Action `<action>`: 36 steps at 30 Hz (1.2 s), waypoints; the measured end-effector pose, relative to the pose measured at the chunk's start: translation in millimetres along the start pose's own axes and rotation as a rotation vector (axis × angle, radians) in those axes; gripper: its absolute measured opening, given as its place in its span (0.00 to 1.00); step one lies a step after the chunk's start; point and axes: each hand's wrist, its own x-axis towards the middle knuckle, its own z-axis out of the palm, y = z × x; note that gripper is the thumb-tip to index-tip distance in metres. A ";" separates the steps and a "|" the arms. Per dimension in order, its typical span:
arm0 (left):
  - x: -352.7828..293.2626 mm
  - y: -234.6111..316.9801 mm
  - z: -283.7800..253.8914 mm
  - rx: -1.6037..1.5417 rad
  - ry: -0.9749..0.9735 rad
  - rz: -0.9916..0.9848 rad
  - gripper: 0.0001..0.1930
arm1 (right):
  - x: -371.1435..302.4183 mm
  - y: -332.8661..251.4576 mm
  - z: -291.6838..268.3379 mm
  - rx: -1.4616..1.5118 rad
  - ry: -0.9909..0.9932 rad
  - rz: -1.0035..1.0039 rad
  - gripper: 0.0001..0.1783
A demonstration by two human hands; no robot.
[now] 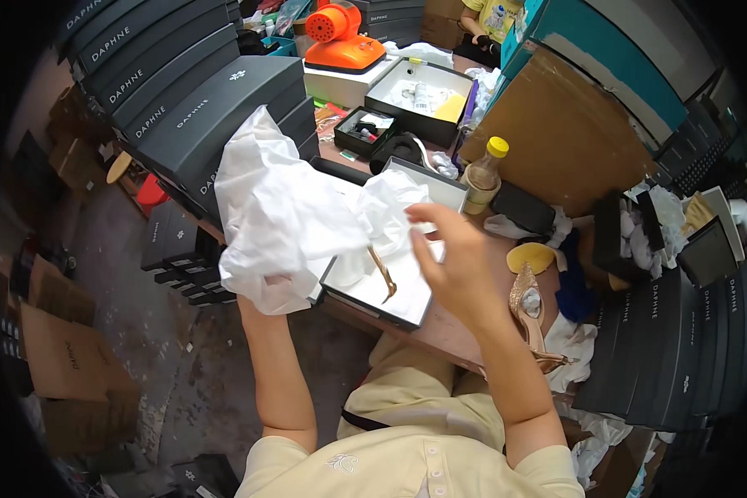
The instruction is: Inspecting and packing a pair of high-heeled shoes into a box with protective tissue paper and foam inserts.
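Note:
A big crumpled sheet of white tissue paper (pixel 282 212) is held up by my left hand (pixel 278 286), which is mostly hidden under it; its fingers do not show. Out from the paper hangs a thin gold strap-like piece (pixel 383 275), above the white inside of an open shoe box (pixel 390 309). Beside the paper, my right hand (pixel 452 261) is raised over the box's right side, thumb and fingers apart and bent, with nothing seen between them. To its right on the table lies a glittery gold high-heeled shoe (pixel 526 307) with a wad stuffed in it.
Dark shoe boxes (pixel 224 108) stack high at the left; more (pixel 672 357) stand at the right. A yellow-capped bottle (pixel 485 170), yellow sponge (pixel 531 258) and dark pouch (pixel 523 207) lie right of the box. Behind are an orange blower (pixel 340 41) and another person (pixel 490 25).

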 end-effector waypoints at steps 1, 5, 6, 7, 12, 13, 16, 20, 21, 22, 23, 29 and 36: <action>0.4 3.8 0.0 0.084 -0.107 0.073 0.23 | -8.8 23.6 22.6 -0.272 0.017 -0.052 0.19; -9.7 2.1 16.2 -0.670 0.172 -0.345 0.23 | -7.0 91.4 93.2 -0.575 -0.193 0.151 0.28; -8.9 1.5 16.6 -0.723 0.142 -0.370 0.23 | -0.8 107.7 99.6 -0.516 -0.335 0.273 0.22; -6.9 2.5 15.9 -0.773 0.110 -0.390 0.23 | 5.8 113.2 100.9 -0.447 -0.474 0.387 0.17; 1.6 19.3 22.6 -0.607 0.071 -0.303 0.22 | 7.9 78.6 -17.1 -0.126 0.449 0.269 0.09; 4.6 15.4 12.5 -0.584 0.089 -0.315 0.21 | -4.1 71.1 -55.8 -0.268 0.596 0.234 0.09; 3.7 7.9 25.6 -0.388 0.208 -0.194 0.20 | -58.2 54.7 -119.5 -0.959 -0.012 0.791 0.22; 5.4 -5.2 41.5 -0.502 0.122 -0.219 0.21 | -79.2 -5.0 -79.7 -0.526 -0.125 0.301 0.37; 2.5 -8.9 46.5 -0.542 0.119 -0.268 0.21 | -66.8 -4.4 -56.7 -0.265 -0.198 0.227 0.39; -0.4 -10.1 50.7 -0.582 0.120 -0.314 0.21 | -55.3 1.9 -28.3 -0.064 -0.206 0.259 0.39; -2.1 -10.9 55.6 -0.622 0.119 -0.357 0.21 | -47.4 13.7 0.9 0.135 -0.207 0.283 0.39; -6.8 -14.2 62.4 -0.665 0.022 -0.471 0.21 | -37.2 22.9 -2.0 0.625 -0.807 0.620 0.12; -17.3 -34.3 90.5 -0.559 0.117 -0.617 0.27 | -48.3 10.6 -2.2 1.596 -0.204 0.545 0.15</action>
